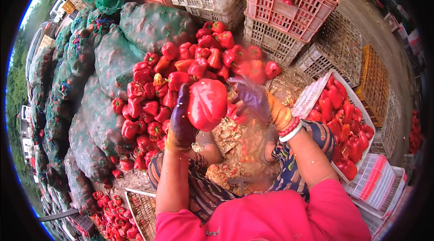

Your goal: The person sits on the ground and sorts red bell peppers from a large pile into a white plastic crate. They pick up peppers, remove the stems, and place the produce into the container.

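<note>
My left hand (182, 118), in a purple and orange work glove, holds a large red bell pepper (207, 104) up in front of me. To its right is my right hand (251, 96) in a matching glove, blurred, with fingers apart and nothing visible in them. A red beaded bracelet and a white bangle (291, 133) circle the right wrist. Beyond both hands spreads a heap of red bell peppers (200, 68) on the ground. Between my feet lies a mound of pale pepper cores and seeds (234, 139).
Full green mesh sacks (117, 56) line the left. Stacked plastic crates (274, 37) stand ahead, the top one holding peppers. At right, a tilted white crate (368, 113) holds opened red peppers (339, 118). An orange crate (373, 81) sits behind it. Another crate (142, 212) is at lower left.
</note>
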Motion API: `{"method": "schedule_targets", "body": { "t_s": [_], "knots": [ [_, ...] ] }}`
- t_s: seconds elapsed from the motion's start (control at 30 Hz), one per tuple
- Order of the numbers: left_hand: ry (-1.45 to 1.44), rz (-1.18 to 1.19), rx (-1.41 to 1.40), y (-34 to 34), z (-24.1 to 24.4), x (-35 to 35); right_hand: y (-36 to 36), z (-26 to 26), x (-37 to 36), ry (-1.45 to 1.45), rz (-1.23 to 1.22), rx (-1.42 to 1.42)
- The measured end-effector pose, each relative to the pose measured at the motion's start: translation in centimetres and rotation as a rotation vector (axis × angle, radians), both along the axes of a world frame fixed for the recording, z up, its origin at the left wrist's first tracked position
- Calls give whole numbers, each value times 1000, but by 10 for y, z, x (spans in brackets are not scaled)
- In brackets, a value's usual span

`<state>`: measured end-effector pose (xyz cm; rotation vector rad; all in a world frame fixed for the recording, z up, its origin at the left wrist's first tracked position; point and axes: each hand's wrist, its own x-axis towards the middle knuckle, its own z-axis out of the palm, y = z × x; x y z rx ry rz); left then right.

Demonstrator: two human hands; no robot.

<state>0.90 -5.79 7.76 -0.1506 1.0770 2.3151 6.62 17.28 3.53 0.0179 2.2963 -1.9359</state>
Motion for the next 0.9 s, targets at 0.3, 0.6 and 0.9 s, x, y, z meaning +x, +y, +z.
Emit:
{"method": "schedule_targets", "body": {
  "t_s": [0.3, 0.6, 0.9],
  "knots": [
    [108, -329, -247, 19, 3, 8, -10, 12, 6, 74, 45, -346],
    [-31, -159, 499, 19, -25, -5, 10, 53, 23, -119, 17, -1249],
    [241, 82, 118, 23, -2, -24, 225, 77, 146, 12, -490, -627]
  ]
}}
